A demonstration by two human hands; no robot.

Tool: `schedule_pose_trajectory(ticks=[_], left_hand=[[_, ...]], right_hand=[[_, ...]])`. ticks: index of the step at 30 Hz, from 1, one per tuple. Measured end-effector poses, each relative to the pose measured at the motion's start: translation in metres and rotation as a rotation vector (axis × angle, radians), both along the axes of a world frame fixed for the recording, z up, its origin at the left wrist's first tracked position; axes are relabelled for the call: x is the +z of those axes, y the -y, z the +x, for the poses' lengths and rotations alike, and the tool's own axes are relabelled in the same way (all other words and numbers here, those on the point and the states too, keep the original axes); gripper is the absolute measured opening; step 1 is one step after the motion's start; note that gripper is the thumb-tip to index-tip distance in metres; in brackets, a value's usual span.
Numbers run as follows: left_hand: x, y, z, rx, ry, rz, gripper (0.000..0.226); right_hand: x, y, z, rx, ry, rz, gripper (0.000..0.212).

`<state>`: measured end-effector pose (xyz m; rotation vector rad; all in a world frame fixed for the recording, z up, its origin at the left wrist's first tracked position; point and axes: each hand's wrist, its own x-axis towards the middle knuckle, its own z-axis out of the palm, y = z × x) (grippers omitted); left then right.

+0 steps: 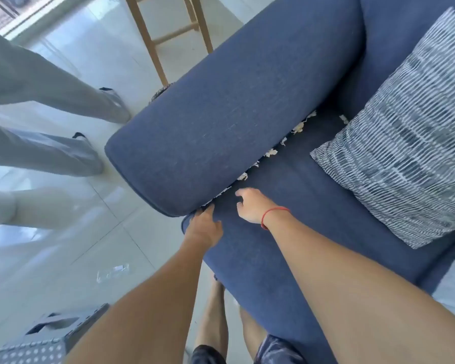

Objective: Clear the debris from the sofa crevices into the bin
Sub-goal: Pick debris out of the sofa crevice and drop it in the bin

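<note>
A blue sofa has a thick armrest and a seat cushion. White paper-like scraps of debris lie along the crevice between them, from near the front up to the back corner. My left hand rests on the seat's front corner, fingers pressed into the near end of the crevice. My right hand, with a red string on the wrist, hovers over the seat beside the crevice with fingers curled and nothing visible in them. No bin is clearly in view.
A striped grey-and-white pillow lies on the seat at right. Another person's legs in grey trousers stand on the tiled floor at left. A wooden stool stands behind the armrest. A grey dotted step stool sits bottom left.
</note>
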<state>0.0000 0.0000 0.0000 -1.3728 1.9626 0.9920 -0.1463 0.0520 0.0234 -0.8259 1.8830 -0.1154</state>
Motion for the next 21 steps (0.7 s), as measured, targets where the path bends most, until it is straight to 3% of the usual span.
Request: schedule_pose_trajectory(ticks=[9,21], left_hand=[[-0.039,0.02,-0.002,0.044,-0.018,-0.003,0.067],[-0.052,0.028,-0.007,-0.064,0.135,0.069,0.069]], right_hand=[[-0.044,0.03,0.021,0.227,-0.02,-0.047,0.064],[-0.064,0.047,0.031,0.303,-0.134,0.086,0.056]])
